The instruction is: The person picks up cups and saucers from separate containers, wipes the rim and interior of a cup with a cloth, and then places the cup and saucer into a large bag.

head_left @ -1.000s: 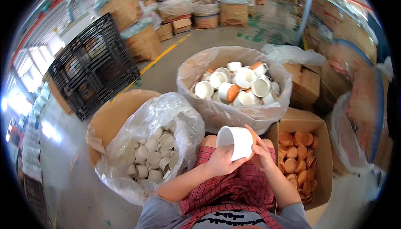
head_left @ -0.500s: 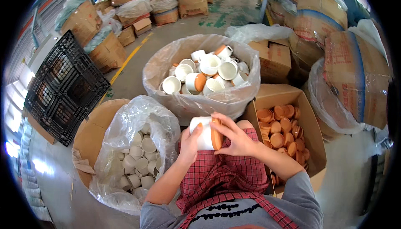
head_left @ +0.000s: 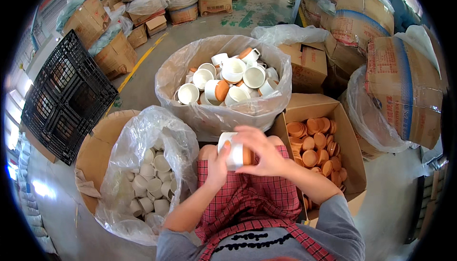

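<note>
Over my lap a white mug lies on its side, an orange-brown disc against its right end. My left hand is closed round the mug's left side, thumb along its wall. The fingers of my right hand curl round the disc end, slightly blurred by motion. To the right, a cardboard box holds many loose orange-brown discs. Plain white mugs fill the plastic-lined box at left. Ahead, a large lined container is heaped with white mugs, several with orange-brown ends.
A black plastic pallet leans at the far left beside a yellow floor line. Stacked cartons wrapped in plastic crowd the right side. More cartons stand at the back. The clear plastic liner bulges near my left forearm.
My right hand has shifted round the disc end, its fingers now covering more of the disc. The mug stays in my left hand. The whole view has shifted slightly.
</note>
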Motion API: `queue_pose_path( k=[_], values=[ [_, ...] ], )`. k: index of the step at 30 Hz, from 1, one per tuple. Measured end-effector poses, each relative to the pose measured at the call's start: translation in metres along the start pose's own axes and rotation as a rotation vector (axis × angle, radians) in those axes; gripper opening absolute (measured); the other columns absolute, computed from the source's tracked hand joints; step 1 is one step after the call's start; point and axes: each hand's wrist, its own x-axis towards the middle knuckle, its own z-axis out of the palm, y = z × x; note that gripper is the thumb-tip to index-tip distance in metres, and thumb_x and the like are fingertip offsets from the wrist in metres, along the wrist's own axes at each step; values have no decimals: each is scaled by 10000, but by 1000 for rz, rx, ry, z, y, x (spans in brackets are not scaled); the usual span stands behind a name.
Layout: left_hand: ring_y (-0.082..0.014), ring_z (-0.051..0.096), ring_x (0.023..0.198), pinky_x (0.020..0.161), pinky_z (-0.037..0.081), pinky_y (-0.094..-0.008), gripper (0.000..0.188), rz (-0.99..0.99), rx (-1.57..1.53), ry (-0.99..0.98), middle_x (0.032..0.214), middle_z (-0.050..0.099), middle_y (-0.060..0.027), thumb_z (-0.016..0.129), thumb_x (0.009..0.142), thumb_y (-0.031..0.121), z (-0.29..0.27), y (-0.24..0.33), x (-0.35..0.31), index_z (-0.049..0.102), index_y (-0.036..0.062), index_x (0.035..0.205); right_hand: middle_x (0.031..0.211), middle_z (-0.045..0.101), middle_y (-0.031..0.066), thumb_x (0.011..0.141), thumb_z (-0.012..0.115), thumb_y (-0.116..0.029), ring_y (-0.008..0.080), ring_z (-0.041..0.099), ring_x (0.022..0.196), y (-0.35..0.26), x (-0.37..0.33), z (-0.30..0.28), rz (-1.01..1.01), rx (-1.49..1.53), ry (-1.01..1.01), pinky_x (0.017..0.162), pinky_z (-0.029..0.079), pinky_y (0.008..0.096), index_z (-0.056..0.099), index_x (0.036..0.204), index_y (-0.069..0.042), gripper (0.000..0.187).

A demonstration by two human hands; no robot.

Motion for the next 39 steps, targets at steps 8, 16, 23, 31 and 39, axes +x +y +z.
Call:
queue_pose_path(
  k=[8,16,23,31,39],
  values=[
    [-86,529,828,731,433,-246,331,147,98,-35,946,589,-40,480,965,283,-9,0,-4,555,-27,1054,1426,310,194,611,849,-254,342,358,1302,23,-15,13,294,400,23,1055,352,404,216,1426,-28,1057],
    [-127,494,975,867,399,-274,374,149,35,44,1067,547,-68,486,960,293,-31,-5,-4,481,-15,1171,1408,339,201,555,858,-186,358,357,1300,12,17,8,113,82,-14,1058,347,398,300,1401,-57,1022],
    [-214,446,1192,1016,330,-337,363,295,317,23,1291,491,-107,522,922,160,-74,27,23,431,33,1250,1424,281,225,602,797,-91,402,370,1244,71,91,-41,-11,-578,395,1025,345,438,350,1380,-106,897],
    [-181,553,1039,882,422,-292,258,69,613,361,1157,586,-73,571,861,63,-227,31,-39,549,32,1116,1366,418,158,777,676,-77,327,412,1245,167,-107,-29,628,-551,324,1011,374,387,451,1314,-62,583],
    [-331,616,918,790,472,-409,347,112,1646,-293,1109,613,-121,620,825,133,-331,-99,11,544,18,1143,1284,424,253,913,481,-304,394,428,1180,225,-514,111,1714,-183,150,976,390,433,312,1376,-6,576]
  ],
)
